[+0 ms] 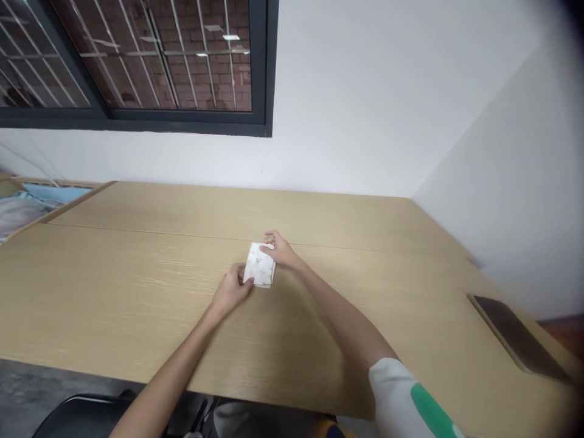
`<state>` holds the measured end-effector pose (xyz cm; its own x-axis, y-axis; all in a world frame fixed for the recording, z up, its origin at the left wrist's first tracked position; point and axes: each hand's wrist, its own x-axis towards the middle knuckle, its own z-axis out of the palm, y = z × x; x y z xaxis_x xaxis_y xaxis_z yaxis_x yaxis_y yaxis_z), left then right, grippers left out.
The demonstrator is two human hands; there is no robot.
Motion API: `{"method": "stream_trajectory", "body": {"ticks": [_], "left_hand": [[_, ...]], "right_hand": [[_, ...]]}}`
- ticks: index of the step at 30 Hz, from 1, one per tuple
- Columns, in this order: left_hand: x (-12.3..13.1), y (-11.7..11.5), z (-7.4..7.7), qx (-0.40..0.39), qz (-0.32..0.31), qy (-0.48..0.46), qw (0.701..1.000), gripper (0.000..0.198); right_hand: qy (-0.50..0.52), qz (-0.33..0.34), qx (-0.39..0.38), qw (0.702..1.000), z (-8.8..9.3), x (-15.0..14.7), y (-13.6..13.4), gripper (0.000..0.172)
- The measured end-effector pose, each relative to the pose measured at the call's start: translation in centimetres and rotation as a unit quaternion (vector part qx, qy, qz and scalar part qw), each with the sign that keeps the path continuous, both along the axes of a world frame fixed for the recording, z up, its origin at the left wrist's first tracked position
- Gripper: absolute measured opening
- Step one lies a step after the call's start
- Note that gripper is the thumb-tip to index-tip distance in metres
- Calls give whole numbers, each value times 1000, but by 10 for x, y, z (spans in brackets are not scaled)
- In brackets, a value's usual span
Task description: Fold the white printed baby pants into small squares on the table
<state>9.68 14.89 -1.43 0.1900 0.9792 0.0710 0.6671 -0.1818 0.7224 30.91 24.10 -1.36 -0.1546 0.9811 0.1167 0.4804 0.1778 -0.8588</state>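
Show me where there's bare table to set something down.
Bare table lies left of the left hand, between the right arm and the dark panel, and behind the white paper toward the wall. Crowded: the middle, with left and right hand touching the paper.

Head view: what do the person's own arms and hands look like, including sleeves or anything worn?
The left hand and right hand wear no gloves, and no watch or bracelet shows at either wrist. The right arm has a white sleeve with a rounded green patch, ending near the elbow. No sleeve shows on the left arm. Rings are too small to tell.
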Motion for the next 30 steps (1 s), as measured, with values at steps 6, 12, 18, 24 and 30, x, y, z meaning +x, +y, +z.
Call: {"method": "stream_trajectory", "body": {"ticks": [6, 12, 18, 24, 30], "left_hand": [[14, -23, -4, 94, 46, 105, 989, 43], [45, -61, -31, 241, -15, 270, 932, 51], [52, -69, -42, 232, -13, 297, 926, 57], [50, -69, -31, 195, -20, 302, 933, 61], [55, -72, -33, 184, -14, 296, 937, 66]], "right_hand": [[-42, -29, 120, 991, 2, -21, -10, 39], [-149, 288, 218, 921, 20, -32, -69, 52], [-251, 341, 167, 890, -9, -19, -75, 48], [-303, 265, 209, 891, -22, 9, -42, 52], [-318, 203, 187, 907, -26, 21, -21, 59]]}}
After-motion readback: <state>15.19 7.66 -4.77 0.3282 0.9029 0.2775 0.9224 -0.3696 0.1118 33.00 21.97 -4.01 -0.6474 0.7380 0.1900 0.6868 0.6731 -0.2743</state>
